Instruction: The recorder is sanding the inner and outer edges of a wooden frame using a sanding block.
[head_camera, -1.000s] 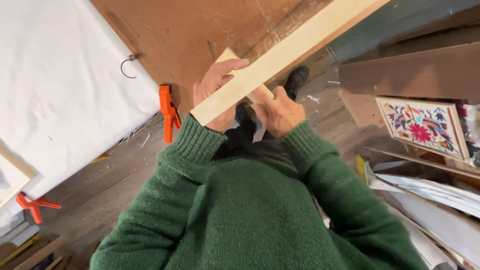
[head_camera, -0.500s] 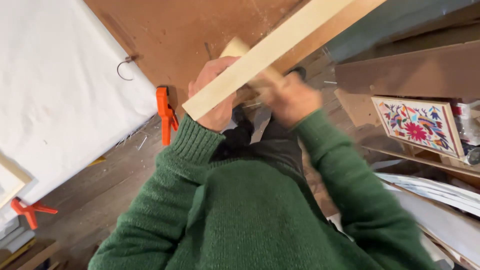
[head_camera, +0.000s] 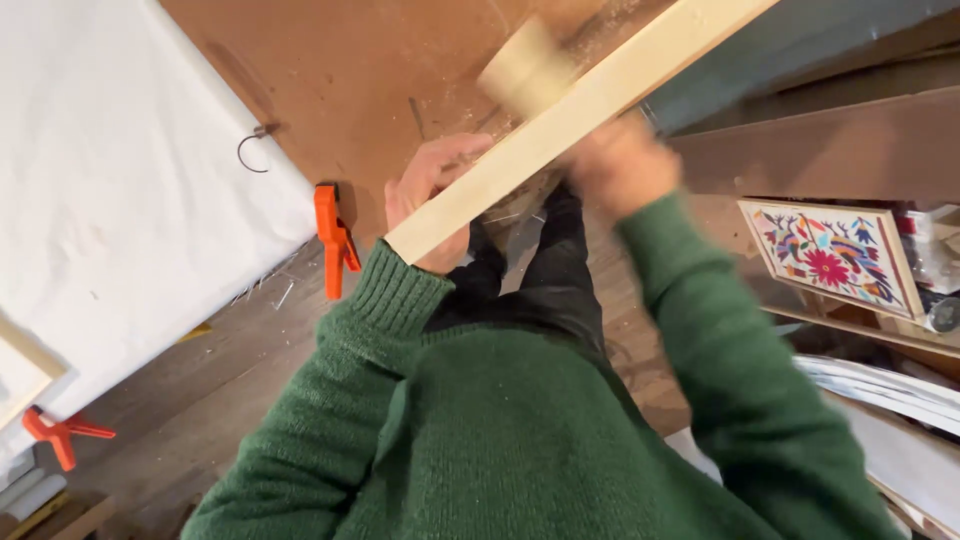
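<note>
A long pale wooden board (head_camera: 590, 105) runs diagonally from the upper right down to my left hand (head_camera: 432, 190), which grips its near end. My right hand (head_camera: 622, 165), blurred by motion, holds a small pale wooden block (head_camera: 525, 75) under the board; the block pokes out on the board's far side. Both arms wear green knitted sleeves. Below the board I see dark trousers and a plank floor.
A brown worktop (head_camera: 380, 70) lies behind the board, with an orange clamp (head_camera: 333, 238) at its edge. White cloth (head_camera: 110, 200) covers the left. Another orange clamp (head_camera: 55, 435) lies lower left. An embroidered flower panel (head_camera: 830, 255) and stacked boards stand at right.
My right hand slid the block along the board up and to the right. The board's near end shifted slightly while my left hand kept its grip.
</note>
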